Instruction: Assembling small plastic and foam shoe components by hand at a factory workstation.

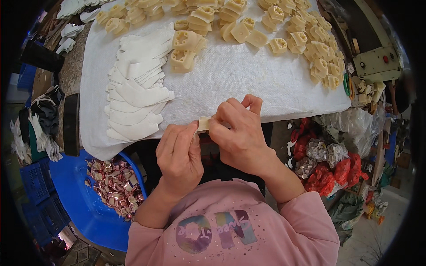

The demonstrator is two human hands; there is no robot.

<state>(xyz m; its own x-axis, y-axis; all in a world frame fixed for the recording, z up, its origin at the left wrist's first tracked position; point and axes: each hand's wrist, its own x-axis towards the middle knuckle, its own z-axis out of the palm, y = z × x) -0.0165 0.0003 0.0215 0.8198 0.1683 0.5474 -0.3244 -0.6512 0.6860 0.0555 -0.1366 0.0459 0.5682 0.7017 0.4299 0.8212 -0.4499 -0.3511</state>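
A small cream piece (203, 124), seemingly a moulded shoe heel, is held between my two hands just off the table's near edge. Fingertips and thumb of my left hand (178, 153) pinch at its left end. My right hand (239, 135) curls around its right end with bent fingers, hiding most of it. Beyond my left hand lies an overlapping stack of white curved cut-out sheets (135, 95). A short column of cream shoe heels (183, 61) stands beside the stack's upper right.
White woven cloth (248, 82) covers the table. Many more cream heels (317, 51) line its far and right sides. A blue basin (77, 199) at lower left holds shiny pink pieces (117, 188). Red plastic bags (335, 175) and clear bags crowd the right side below the table.
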